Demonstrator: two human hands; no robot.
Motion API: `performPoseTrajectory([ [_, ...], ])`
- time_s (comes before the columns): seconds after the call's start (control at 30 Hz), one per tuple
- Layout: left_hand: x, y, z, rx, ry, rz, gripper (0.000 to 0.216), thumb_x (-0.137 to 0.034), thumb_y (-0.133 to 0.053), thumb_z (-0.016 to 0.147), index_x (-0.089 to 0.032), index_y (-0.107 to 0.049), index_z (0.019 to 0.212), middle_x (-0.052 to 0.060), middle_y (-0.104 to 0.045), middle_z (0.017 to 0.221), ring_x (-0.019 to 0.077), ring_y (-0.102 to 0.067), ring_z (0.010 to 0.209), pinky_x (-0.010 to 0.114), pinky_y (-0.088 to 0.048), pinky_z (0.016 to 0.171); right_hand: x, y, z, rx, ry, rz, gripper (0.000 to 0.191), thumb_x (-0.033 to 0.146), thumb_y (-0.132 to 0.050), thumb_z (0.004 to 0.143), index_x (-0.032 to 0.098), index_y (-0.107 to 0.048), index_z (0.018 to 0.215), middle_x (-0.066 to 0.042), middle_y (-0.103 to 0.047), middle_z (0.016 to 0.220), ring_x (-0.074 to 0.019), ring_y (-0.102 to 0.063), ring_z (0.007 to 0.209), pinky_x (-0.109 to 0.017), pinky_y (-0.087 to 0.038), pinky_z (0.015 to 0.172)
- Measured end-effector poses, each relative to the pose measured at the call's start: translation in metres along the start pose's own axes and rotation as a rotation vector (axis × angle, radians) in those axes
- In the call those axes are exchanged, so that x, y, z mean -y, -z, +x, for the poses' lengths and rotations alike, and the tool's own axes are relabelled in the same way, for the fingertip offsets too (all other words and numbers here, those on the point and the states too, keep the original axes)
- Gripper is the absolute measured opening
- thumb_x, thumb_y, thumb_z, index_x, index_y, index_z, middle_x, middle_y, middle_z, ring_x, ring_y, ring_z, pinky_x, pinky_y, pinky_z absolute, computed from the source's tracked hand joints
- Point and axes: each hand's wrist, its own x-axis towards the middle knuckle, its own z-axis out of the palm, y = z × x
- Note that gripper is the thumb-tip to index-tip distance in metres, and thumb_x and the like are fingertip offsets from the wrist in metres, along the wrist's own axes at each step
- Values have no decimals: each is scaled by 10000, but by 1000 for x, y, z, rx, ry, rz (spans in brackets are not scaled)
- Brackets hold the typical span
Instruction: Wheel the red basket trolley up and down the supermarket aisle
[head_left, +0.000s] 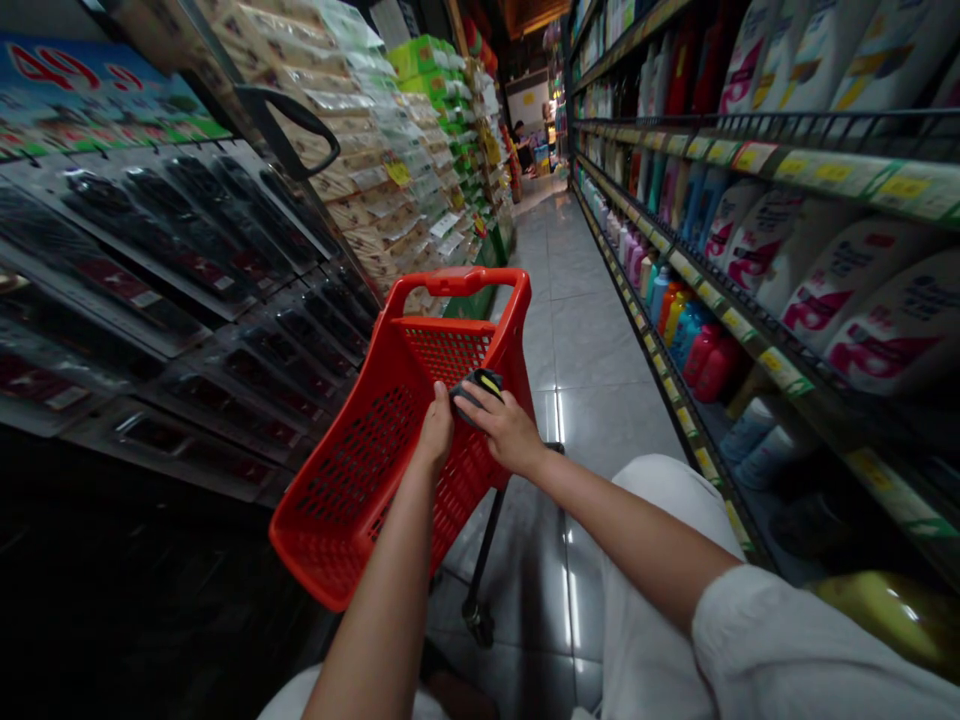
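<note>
A small dark grey item with a yellow stripe (489, 381) is held between my two hands above the red shopping basket cart (341, 598); its exact kind is hard to make out. My left hand (437, 430) grips its left side, with the thumb pointing up and the other fingers mostly hidden. From the right, my right hand (510, 432) is closed over it, fingers laid across its front. The cart's perforated basket is tilted in view, its handle (472, 282) on the far side and a dark wheeled leg (487, 555) beneath.
On the right, shelves (814, 170) carry several bottles (862, 290). Packaged goods hang on a rack (172, 240) at left, beside stacked tissue-like packs (360, 180). A tiled aisle (592, 330) runs ahead towards a person (521, 145) far off.
</note>
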Motion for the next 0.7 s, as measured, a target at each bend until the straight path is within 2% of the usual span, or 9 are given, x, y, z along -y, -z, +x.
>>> performPoseTrajectory([
  [0.07,-1,1,-1,-17,-22,11,952,-873,-219,827,-117,-777,985,142,-783,966,302,-686,1083,398,-494,1008,0,0,-6,-53,10,86,747,-55,-450,740,287,-598,1388,-15,-509,1517,-241,-515,1280,-422,-465,1035],
  [0.13,-3,0,-3,-5,-49,26,969,-882,-220,819,-111,-776,1007,146,-781,999,308,-675,1117,405,-471,1044,-6,4,-5,-195,-28,158,742,-45,-444,725,285,-611,1368,-30,-559,1454,-221,-518,1289,-418,-450,1067],
  [0.23,-8,-2,-5,39,-43,45,983,-879,-214,823,-98,-777,1021,153,-784,979,318,-677,1118,428,-466,1051,-22,11,7,-462,-161,190,718,-20,-436,749,261,-578,1395,-67,-553,1405,-211,-489,1331,-419,-405,1139],
  [0.3,-11,-4,-6,72,-40,40,982,-867,-196,836,-100,-783,1017,150,-788,948,315,-691,1091,431,-484,1029,-31,11,17,-537,-245,168,681,-9,-433,774,237,-572,1394,-89,-521,1402,-219,-473,1343,-420,-395,1157],
  [0.47,-17,-4,-8,101,-55,68,961,-842,-176,859,-122,-795,1008,130,-794,914,304,-696,1088,404,-498,1011,-35,-2,27,-453,-321,60,636,-18,-433,783,168,-579,1373,-145,-463,1401,-265,-458,1339,-442,-406,1151],
  [0.6,-16,-2,-9,108,-35,65,944,-818,-169,878,-124,-795,1005,127,-795,921,296,-697,1085,394,-483,1031,-29,-10,19,-394,-334,-2,636,-12,-430,802,194,-566,1388,-141,-468,1360,-269,-485,1281,-453,-427,1124],
  [0.7,-16,-2,-9,118,-34,53,933,-815,-175,879,-124,-792,994,128,-792,941,290,-700,1064,388,-476,1032,-20,-12,7,-278,-300,-39,668,-26,-435,782,225,-580,1384,-127,-489,1349,-263,-499,1234,-441,-447,1098],
])
